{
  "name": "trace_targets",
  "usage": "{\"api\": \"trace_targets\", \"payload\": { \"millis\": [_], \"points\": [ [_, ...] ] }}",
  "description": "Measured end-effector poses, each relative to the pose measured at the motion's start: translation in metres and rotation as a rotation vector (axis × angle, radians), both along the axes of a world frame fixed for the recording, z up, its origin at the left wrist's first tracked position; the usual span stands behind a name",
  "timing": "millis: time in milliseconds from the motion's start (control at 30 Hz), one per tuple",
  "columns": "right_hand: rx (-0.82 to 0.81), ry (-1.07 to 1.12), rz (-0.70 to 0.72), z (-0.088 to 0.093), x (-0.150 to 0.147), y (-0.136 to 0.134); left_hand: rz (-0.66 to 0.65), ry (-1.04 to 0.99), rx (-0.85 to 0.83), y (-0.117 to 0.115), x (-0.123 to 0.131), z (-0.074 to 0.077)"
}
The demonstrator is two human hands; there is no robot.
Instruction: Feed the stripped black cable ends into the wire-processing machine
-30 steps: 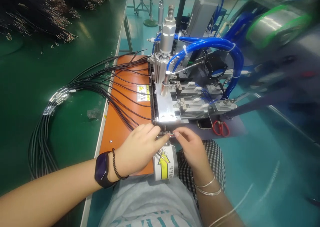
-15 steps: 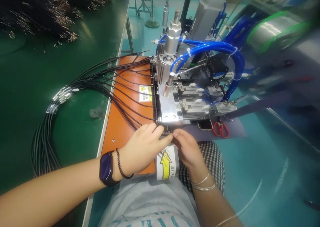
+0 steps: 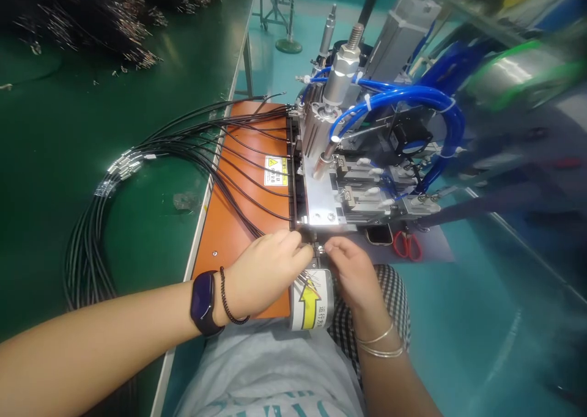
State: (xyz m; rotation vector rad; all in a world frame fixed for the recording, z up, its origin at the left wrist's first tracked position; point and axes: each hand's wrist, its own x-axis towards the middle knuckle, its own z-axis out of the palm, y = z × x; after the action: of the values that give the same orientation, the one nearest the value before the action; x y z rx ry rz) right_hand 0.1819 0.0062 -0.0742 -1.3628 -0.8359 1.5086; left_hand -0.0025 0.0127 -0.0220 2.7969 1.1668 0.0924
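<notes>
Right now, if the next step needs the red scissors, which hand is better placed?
Probably the right hand: it is nearer the red scissors, while the left hand is farther off, over the orange board.

I log the cables [image 3: 87,252] as black, crossing an orange plate [image 3: 224,238]. Warning label [image 3: 276,171]: white and yellow. Arrow [image 3: 309,313]: yellow, black-edged, on white. Tubing [image 3: 452,126]: blue. Scissors [image 3: 408,244]: red handles. Bench [image 3: 32,160]: dark green. I read the trousers [image 3: 395,301] as black-and-white check.

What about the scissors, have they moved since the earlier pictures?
No: the scissors lie in the same spot relative to the machine; only the view has shifted.
</notes>
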Motion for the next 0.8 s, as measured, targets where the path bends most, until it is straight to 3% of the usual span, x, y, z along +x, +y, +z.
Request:
{"api": "trace_targets", "payload": {
  "millis": [167,400,633,800],
  "points": [
    [-0.034,-0.006,0.041,-0.002,-0.003,0.000,0.041,0.009,0.036,-0.006,0.001,0.008],
    [0.436,-0.640,0.107,0.000,0.007,-0.011,0.045,0.088,0.162,-0.020,-0.001,0.013],
    [0.550,-0.769,0.132,-0.005,0.006,-0.013,0.110,0.043,0.012,-0.017,-0.001,0.016],
    [0.709,-0.870,0.124,0.017,0.008,-0.022,0.094,0.006,0.063,-0.016,-0.003,0.015]
  ]
}}
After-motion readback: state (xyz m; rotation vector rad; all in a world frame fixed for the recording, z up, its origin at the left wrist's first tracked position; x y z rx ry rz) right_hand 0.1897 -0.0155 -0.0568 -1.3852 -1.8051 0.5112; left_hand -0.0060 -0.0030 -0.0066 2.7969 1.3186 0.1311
